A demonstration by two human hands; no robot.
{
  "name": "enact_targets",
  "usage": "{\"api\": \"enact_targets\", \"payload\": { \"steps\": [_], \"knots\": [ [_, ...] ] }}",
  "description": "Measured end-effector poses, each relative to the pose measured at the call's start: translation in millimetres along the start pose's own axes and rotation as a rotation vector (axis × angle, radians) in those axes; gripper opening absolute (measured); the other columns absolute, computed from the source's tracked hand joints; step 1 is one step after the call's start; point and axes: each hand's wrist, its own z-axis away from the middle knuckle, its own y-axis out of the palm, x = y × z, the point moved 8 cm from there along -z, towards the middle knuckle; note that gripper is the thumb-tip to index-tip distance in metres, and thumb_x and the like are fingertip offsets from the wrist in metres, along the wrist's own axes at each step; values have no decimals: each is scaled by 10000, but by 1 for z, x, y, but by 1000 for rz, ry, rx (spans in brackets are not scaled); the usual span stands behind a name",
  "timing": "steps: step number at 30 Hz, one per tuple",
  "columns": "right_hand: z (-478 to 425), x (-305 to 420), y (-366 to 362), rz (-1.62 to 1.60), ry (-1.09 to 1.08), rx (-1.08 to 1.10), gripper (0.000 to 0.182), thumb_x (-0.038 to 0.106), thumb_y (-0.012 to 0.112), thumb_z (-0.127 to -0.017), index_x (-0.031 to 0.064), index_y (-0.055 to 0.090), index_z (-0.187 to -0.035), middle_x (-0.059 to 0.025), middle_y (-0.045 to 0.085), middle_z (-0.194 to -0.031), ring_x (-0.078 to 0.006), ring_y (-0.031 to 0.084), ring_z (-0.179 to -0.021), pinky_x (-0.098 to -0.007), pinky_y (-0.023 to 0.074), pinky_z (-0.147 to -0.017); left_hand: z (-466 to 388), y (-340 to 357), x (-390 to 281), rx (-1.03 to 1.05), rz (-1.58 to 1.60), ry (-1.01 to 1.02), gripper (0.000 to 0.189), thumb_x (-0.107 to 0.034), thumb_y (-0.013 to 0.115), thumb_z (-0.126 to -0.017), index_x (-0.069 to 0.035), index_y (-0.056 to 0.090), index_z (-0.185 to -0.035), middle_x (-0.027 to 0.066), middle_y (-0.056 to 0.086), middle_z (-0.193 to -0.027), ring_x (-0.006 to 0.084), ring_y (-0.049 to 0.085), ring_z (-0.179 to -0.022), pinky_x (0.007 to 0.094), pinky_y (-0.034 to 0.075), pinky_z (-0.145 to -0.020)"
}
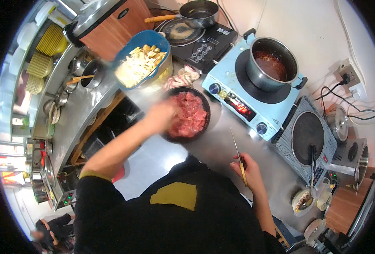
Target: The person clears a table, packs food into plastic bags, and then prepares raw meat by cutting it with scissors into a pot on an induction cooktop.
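Note:
A dark round bowl [208, 111] of raw sliced red meat [190, 116] stands on the steel counter before me. My left hand [167, 116], blurred, is at the left side of the meat; its fingertips are too smeared to tell whether they hold a piece. On the right, over the counter, my right hand [249, 171] grips a pair of tongs or a similar thin metal utensil with a yellowish handle [243, 174]; its thin tip points away from me. Behind the bowl lies a crumpled cloth [182, 77]. A blue-rimmed container [167, 47] of pale sliced vegetables stands at the back left.
A steel pot [254, 76] of reddish-brown liquid sits on a lit blue induction cooker [219, 76]. Behind are a black cooker [216, 47] and saucepan [200, 22]. Another cooker [282, 143], a small bowl with a spoon [301, 211] and cables are right. A person [52, 230] is far lower left.

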Motion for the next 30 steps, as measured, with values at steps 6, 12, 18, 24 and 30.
{"api": "enact_targets", "payload": {
  "steps": [6, 12, 18, 24, 30],
  "knots": [
    [-12, 43, 28, 113, -68, 68, 352, 237, 738, -794, 29, 582, -1031, -140, 640, -838, -234, 629, -746, -324, 488, -693, 35, 33, -13, -195, -105, 16, 134, -184, 699, -708, -133, 649, -822, 11, 575, -879, 212, 558, -918, 360, 397, -809],
    [-11, 49, 42, 139, -95, 63, 342, 247, 735, -799, 35, 587, -1024, -140, 654, -852, -229, 645, -762, -330, 497, -696, 24, 40, 1, -73, -177, -12, 87, -154, 664, -710, -140, 653, -795, 26, 574, -852, 211, 572, -893, 361, 410, -796],
    [-8, 26, 44, 11, -62, 16, 335, 247, 732, -804, 36, 589, -1021, -134, 654, -845, -213, 641, -754, -324, 498, -692, 19, 43, 25, 125, 116, -90, 139, -61, 623, -716, -98, 662, -844, 78, 598, -919, 286, 594, -946, 392, 470, -825],
    [-9, 30, 50, 17, -15, -15, 339, 256, 730, -805, 34, 589, -1019, -132, 650, -834, -211, 635, -744, -321, 497, -688, 18, 41, 30, 150, 209, 75, 234, 30, 598, -710, -76, 653, -912, 127, 590, -982, 328, 588, -958, 406, 494, -827],
    [-19, 40, 63, -1, -46, -40, 241, 186, 692, -854, 44, 560, -996, 14, 532, -694, -59, 495, -624, -222, 410, -564, 15, 35, 43, 128, 299, 75, 161, -34, 576, -756, -50, 661, -892, 139, 621, -915, 325, 603, -885, 394, 490, -786]
  ]
}}
